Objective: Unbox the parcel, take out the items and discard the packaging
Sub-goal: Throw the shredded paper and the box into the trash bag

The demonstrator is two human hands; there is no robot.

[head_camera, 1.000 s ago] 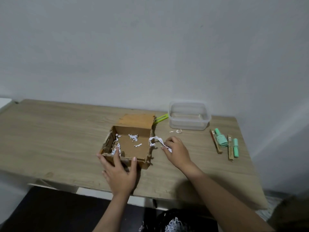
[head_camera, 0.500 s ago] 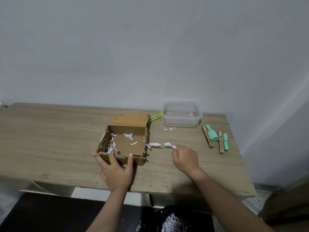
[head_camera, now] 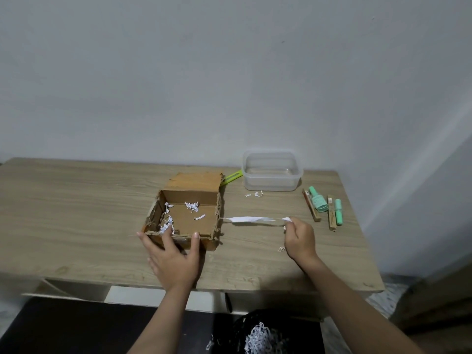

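We note the open cardboard box (head_camera: 189, 218) near the front edge of the desk (head_camera: 76, 213), about midway along it, flap folded back toward the wall. Inside it we see bare cardboard floor with a few clumps of white shredded paper (head_camera: 167, 224), mostly along the left wall and the far wall.

Left hand (head_camera: 173, 256): fingers spread and straight, pressed against the box's front wall, fingertips reaching over the rim. Right hand (head_camera: 300, 238): fingers curled, pinching 1 end of a white paper strip (head_camera: 251, 219). The strip runs taut from the box's right wall to that hand, just above the desk surface.

Toward the back edge, right of the box, stands 1 clear plastic tub (head_camera: 272, 173); we cannot tell whether anything lies in it. A green stick-like item (head_camera: 232, 177) lies between box flap and tub. A few paper scraps (head_camera: 255, 194) lie in front of the tub.

Near the right edge we count 4 items side by side: 2 thin wooden sticks (head_camera: 331, 215), a mint-green bottle (head_camera: 317, 201) and a mint-green marker (head_camera: 338, 212).

Below the front edge, a dark bin (head_camera: 245, 328) holds more shredded paper.
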